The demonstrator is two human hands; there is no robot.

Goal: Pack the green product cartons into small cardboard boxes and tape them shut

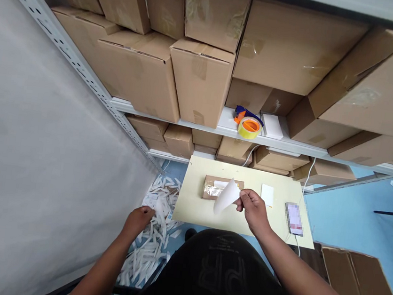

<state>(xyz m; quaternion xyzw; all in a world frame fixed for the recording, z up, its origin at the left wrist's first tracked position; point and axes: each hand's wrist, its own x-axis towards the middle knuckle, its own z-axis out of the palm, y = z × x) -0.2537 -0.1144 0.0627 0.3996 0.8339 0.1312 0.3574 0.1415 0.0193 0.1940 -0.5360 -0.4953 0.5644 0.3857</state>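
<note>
Over the pale yellow table, my right hand (253,210) pinches a curled white paper label (226,197) by its edge. Behind the label lies a small cardboard box (209,190) wrapped in shiny clear tape, with a white patch on top that the label partly covers. My left hand (139,220) hangs off the table's left side, thumb and fingers pinched together. A blurred whitish strip shows beside its fingertips, against the paper scraps below; whether it is held I cannot tell.
White paper scraps (149,251) litter the floor at left. A white pad (266,195) and a phone (294,219) with a cable lie on the table (189,208). A tape dispenser (249,124) and cardboard boxes (199,86) fill the shelf above. Flattened cardboard (361,284) stands lower right.
</note>
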